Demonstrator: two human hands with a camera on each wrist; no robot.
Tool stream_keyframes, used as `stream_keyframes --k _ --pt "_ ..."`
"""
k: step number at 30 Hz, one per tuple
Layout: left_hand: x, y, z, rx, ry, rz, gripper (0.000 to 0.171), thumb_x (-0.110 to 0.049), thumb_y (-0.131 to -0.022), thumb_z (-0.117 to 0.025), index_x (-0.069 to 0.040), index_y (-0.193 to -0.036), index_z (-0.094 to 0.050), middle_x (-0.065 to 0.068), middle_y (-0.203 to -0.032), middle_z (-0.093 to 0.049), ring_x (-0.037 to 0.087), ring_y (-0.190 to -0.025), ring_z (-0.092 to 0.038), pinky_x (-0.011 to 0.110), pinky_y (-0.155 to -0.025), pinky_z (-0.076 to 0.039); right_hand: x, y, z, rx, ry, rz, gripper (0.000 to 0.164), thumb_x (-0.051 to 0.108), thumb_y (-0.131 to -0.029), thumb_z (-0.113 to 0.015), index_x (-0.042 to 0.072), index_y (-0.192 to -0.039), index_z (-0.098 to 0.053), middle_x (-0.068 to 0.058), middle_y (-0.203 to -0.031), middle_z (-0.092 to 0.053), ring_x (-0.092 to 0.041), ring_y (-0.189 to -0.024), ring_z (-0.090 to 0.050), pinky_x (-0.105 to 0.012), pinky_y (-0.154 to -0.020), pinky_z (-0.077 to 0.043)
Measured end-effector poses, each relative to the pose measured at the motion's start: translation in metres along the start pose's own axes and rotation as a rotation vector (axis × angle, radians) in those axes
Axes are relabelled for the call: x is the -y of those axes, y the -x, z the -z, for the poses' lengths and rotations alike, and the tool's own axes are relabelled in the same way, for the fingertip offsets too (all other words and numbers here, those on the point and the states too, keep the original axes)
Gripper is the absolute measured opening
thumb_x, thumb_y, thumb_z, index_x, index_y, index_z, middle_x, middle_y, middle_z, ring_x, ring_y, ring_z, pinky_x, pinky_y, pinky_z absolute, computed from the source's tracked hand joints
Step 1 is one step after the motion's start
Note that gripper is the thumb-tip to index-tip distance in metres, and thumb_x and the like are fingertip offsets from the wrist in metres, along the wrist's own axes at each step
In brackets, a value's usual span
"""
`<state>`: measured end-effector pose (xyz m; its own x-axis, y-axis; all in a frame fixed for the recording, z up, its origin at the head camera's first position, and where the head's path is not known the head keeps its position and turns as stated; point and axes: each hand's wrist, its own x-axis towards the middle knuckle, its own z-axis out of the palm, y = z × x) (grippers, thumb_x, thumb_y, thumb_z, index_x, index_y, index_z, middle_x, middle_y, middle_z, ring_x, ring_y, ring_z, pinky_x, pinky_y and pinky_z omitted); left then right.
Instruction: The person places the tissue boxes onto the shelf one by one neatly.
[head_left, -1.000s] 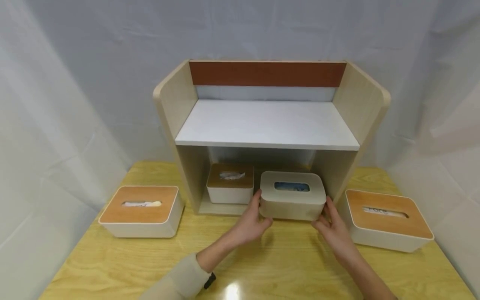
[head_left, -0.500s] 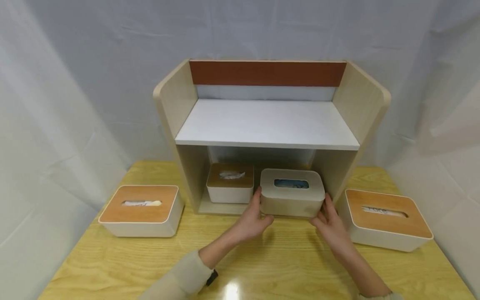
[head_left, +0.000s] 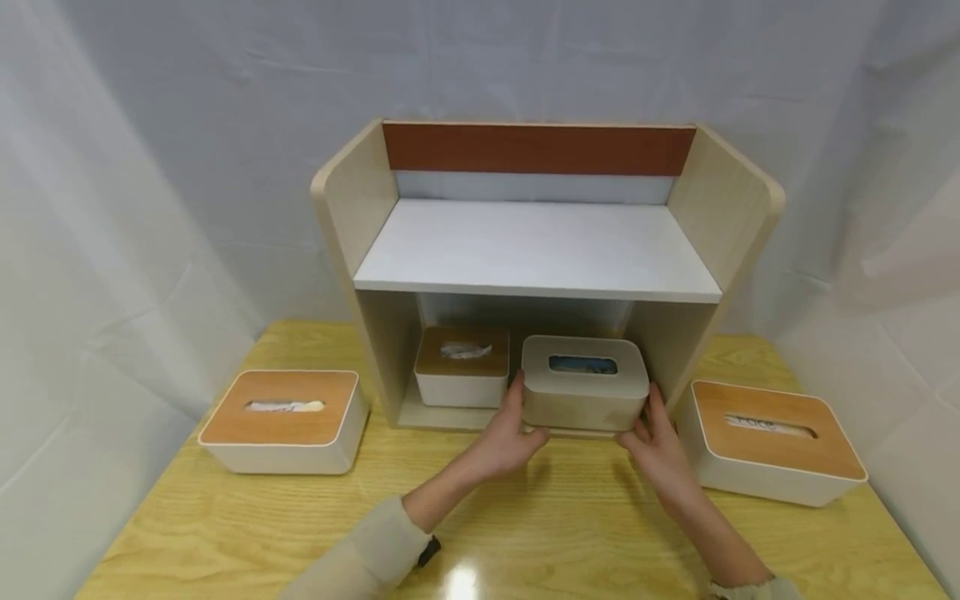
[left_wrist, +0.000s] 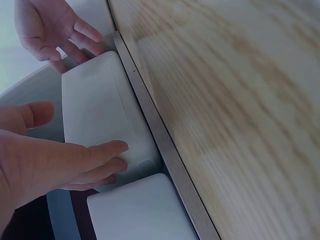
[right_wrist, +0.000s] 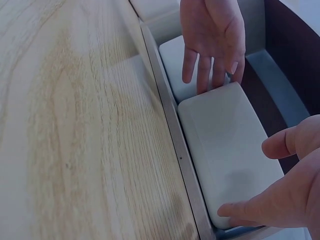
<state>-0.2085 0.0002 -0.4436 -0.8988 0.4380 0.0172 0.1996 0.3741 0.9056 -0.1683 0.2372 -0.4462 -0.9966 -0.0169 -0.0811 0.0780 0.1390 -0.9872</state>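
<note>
A beige tissue box (head_left: pixel 585 408) with a blue pack showing in its oval slot sits in the right part of the lower shelf compartment. My left hand (head_left: pixel 504 442) lies at its left end, in the gap beside the smaller tissue box. Straight fingers (left_wrist: pixel 107 152) touch that end in the left wrist view, the thumb held apart. At the opposite end is my right hand (head_left: pixel 660 454), its extended fingers (right_wrist: pixel 245 211) against the side and its thumb raised. To the left stands a smaller white tissue box (head_left: pixel 461 389) with a wooden lid and tissue showing.
The shelf unit (head_left: pixel 536 250) has a white upper board and pale side panels. Left of it on the wooden table (head_left: pixel 570 533) stands a wood-lidded tissue box (head_left: pixel 281 417). Another wood-lidded tissue box (head_left: pixel 780 433) stands right, close to my right hand.
The beige tissue box has slid a little farther back into the lower compartment, both hands moving with it at its ends. The other boxes stay where they were.
</note>
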Motion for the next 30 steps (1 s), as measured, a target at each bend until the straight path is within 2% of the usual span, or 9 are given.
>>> stream_keyframes --k 11,15,21,30 --pt "0.0006 -0.0047 0.0007 -0.006 0.006 -0.018 0.094 -0.012 -0.091 -0.06 0.004 -0.156 0.006 0.03 -0.161 -0.009 0.038 -0.148 -0.019 0.049 -0.119 -0.022 -0.0025 -0.0049 -0.0012 -0.008 0.004 0.004 0.095 0.0 -0.097 -0.049 0.021 -0.155 0.024 -0.008 -0.163 0.019 -0.031 -0.151 -0.005 -0.046 -0.117 -0.021" --pt "0.001 -0.006 0.001 -0.004 0.005 -0.012 0.095 -0.012 -0.091 -0.06 0.003 -0.156 0.007 0.031 -0.16 -0.011 0.039 -0.148 -0.019 0.049 -0.119 -0.022 -0.0029 -0.0069 -0.0018 -0.015 0.007 0.008 0.094 -0.002 -0.097 -0.048 0.019 -0.155 0.023 -0.009 -0.163 0.019 -0.033 -0.151 -0.005 -0.047 -0.117 -0.021" --pt "-0.0001 -0.0088 0.0026 -0.009 0.0 -0.005 0.094 -0.01 -0.092 -0.06 0.003 -0.156 0.008 0.028 -0.162 -0.003 0.038 -0.148 -0.019 0.047 -0.118 -0.025 0.0 -0.0094 -0.0019 -0.02 0.034 -0.015 0.093 0.002 -0.098 -0.049 0.021 -0.155 0.022 -0.008 -0.164 0.019 -0.034 -0.151 -0.004 -0.049 -0.118 -0.02" --pt "-0.0004 -0.0078 0.0031 0.016 -0.004 0.003 0.096 -0.012 -0.094 -0.06 0.002 -0.156 0.011 0.026 -0.163 0.005 0.037 -0.149 -0.011 0.048 -0.119 -0.023 0.0027 -0.0075 0.0 0.004 0.042 -0.014 0.092 0.002 -0.099 -0.048 0.019 -0.154 0.024 -0.011 -0.164 0.018 -0.035 -0.15 -0.006 -0.048 -0.119 -0.019"
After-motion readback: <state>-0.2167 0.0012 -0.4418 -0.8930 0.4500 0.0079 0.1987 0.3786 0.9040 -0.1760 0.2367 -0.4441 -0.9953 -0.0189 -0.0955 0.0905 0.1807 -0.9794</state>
